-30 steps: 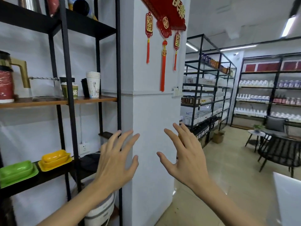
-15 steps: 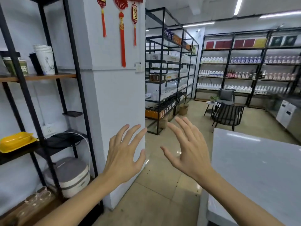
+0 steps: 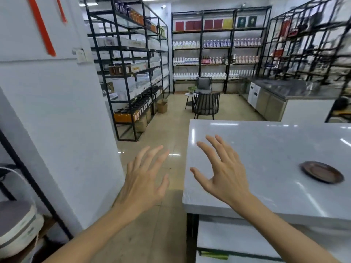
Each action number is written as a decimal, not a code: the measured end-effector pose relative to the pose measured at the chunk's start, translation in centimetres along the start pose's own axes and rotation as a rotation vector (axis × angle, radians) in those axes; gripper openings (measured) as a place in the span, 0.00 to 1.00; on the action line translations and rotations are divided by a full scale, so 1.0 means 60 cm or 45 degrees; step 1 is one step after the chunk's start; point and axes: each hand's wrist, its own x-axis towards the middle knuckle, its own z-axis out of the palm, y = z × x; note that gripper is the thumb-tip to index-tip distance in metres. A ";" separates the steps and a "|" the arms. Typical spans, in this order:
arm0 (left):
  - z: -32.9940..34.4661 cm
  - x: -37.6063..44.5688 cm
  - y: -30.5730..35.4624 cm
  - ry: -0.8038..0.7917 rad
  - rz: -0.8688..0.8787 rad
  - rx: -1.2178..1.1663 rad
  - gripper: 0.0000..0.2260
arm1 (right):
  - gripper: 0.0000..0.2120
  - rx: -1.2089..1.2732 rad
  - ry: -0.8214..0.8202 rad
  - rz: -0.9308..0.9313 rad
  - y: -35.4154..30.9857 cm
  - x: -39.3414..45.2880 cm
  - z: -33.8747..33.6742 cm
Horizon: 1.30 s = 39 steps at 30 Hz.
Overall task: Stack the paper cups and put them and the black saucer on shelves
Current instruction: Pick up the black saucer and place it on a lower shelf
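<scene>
The black saucer (image 3: 322, 171) lies flat on the white table (image 3: 266, 158) near the right edge of the view. My right hand (image 3: 222, 171) hovers over the table's left part, fingers spread, holding nothing, well left of the saucer. Over the floor beside the table's left edge, my left hand (image 3: 146, 177) is raised with fingers apart and is also empty. No paper cups are in view.
A white pillar (image 3: 57, 111) stands at the left, with a black shelf frame (image 3: 28, 177) and a rice cooker (image 3: 17, 228) beside it. Stocked black racks (image 3: 133, 73) line the far walls. A dark chair (image 3: 206, 104) and a counter (image 3: 284, 95) stand beyond the table.
My view has swung right, away from the shelf with the stacked cups toward the white table. The saucer has come into sight. Both hands stay spread and empty.
</scene>
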 end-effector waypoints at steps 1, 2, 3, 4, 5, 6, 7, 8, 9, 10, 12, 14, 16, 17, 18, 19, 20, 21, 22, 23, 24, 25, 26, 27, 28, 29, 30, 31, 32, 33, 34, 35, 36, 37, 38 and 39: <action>0.017 0.009 0.017 -0.018 0.018 -0.011 0.31 | 0.30 -0.020 -0.010 0.026 0.021 -0.012 -0.005; 0.036 0.018 0.036 -0.034 0.040 -0.022 0.31 | 0.31 -0.043 -0.023 0.049 0.044 -0.023 -0.011; 0.054 0.027 0.055 -0.048 0.062 -0.032 0.32 | 0.31 -0.065 -0.038 0.073 0.066 -0.033 -0.017; 0.072 0.037 0.075 -0.062 0.081 -0.045 0.31 | 0.31 -0.083 -0.054 0.101 0.089 -0.044 -0.022; 0.090 0.046 0.096 -0.078 0.094 -0.060 0.31 | 0.31 -0.096 -0.071 0.130 0.113 -0.055 -0.027; 0.107 0.055 0.118 -0.098 0.099 -0.079 0.30 | 0.31 -0.104 -0.086 0.154 0.136 -0.067 -0.033; 0.125 0.063 0.142 -0.114 0.100 -0.103 0.29 | 0.31 -0.112 -0.096 0.167 0.161 -0.079 -0.037; 0.145 0.072 0.166 -0.124 0.105 -0.126 0.29 | 0.31 -0.126 -0.105 0.171 0.188 -0.090 -0.042; 0.165 0.082 0.190 -0.135 0.120 -0.147 0.29 | 0.31 -0.140 -0.119 0.177 0.215 -0.101 -0.046; 0.185 0.090 0.214 -0.148 0.142 -0.165 0.29 | 0.32 -0.153 -0.137 0.191 0.244 -0.112 -0.050; 0.226 0.105 0.260 -0.162 0.185 -0.201 0.29 | 0.32 -0.174 -0.165 0.232 0.300 -0.136 -0.057; 0.269 0.123 0.308 -0.178 0.202 -0.250 0.29 | 0.32 -0.183 -0.191 0.280 0.357 -0.161 -0.065; 0.312 0.143 0.358 -0.196 0.210 -0.282 0.29 | 0.32 -0.194 -0.228 0.309 0.414 -0.183 -0.071; 0.335 0.152 0.383 -0.206 0.218 -0.296 0.29 | 0.32 -0.204 -0.251 0.318 0.442 -0.192 -0.074; 0.358 0.160 0.409 -0.220 0.223 -0.317 0.29 | 0.32 -0.215 -0.276 0.331 0.470 -0.202 -0.078; 0.379 0.167 0.436 -0.235 0.223 -0.342 0.29 | 0.32 -0.226 -0.299 0.352 0.498 -0.213 -0.083; 0.398 0.172 0.464 -0.253 0.220 -0.367 0.29 | 0.32 -0.237 -0.315 0.377 0.523 -0.224 -0.090; 0.415 0.177 0.491 -0.272 0.221 -0.386 0.29 | 0.32 -0.247 -0.326 0.400 0.547 -0.236 -0.097; 0.429 0.182 0.519 -0.287 0.230 -0.401 0.29 | 0.32 -0.260 -0.334 0.420 0.571 -0.247 -0.105; 0.442 0.188 0.544 -0.299 0.245 -0.412 0.29 | 0.32 -0.272 -0.340 0.436 0.593 -0.258 -0.113; 0.453 0.195 0.569 -0.311 0.266 -0.420 0.29 | 0.33 -0.286 -0.345 0.452 0.614 -0.267 -0.122; 0.462 0.203 0.592 -0.323 0.287 -0.428 0.29 | 0.33 -0.301 -0.348 0.470 0.635 -0.275 -0.132; 0.470 0.211 0.614 -0.332 0.303 -0.438 0.29 | 0.33 -0.316 -0.349 0.490 0.653 -0.283 -0.144; 0.476 0.219 0.635 -0.339 0.315 -0.452 0.29 | 0.32 -0.332 -0.348 0.511 0.671 -0.288 -0.156; 0.480 0.227 0.652 -0.344 0.323 -0.463 0.29 | 0.32 -0.345 -0.347 0.530 0.687 -0.292 -0.167; 0.485 0.234 0.673 -0.349 0.336 -0.476 0.29 | 0.32 -0.358 -0.346 0.555 0.704 -0.297 -0.179; 0.490 0.241 0.694 -0.356 0.352 -0.490 0.29 | 0.32 -0.370 -0.343 0.585 0.722 -0.303 -0.193; 0.494 0.246 0.712 -0.359 0.370 -0.500 0.29 | 0.32 -0.377 -0.336 0.614 0.737 -0.309 -0.205; 0.500 0.251 0.733 -0.359 0.394 -0.511 0.29 | 0.33 -0.383 -0.326 0.644 0.754 -0.317 -0.218; 0.506 0.255 0.753 -0.358 0.418 -0.517 0.29 | 0.33 -0.384 -0.318 0.672 0.770 -0.324 -0.229; 0.511 0.258 0.773 -0.365 0.435 -0.519 0.28 | 0.33 -0.378 -0.314 0.698 0.785 -0.333 -0.239; 0.516 0.261 0.794 -0.377 0.442 -0.522 0.29 | 0.33 -0.366 -0.310 0.723 0.801 -0.341 -0.250; 0.521 0.264 0.815 -0.386 0.445 -0.528 0.29 | 0.33 -0.355 -0.305 0.742 0.818 -0.349 -0.261; 0.527 0.266 0.837 -0.390 0.450 -0.533 0.28 | 0.33 -0.348 -0.299 0.754 0.835 -0.358 -0.272; 0.534 0.267 0.860 -0.391 0.454 -0.538 0.28 | 0.33 -0.346 -0.296 0.759 0.855 -0.367 -0.284; 0.541 0.270 0.885 -0.392 0.456 -0.543 0.28 | 0.33 -0.347 -0.300 0.759 0.877 -0.375 -0.297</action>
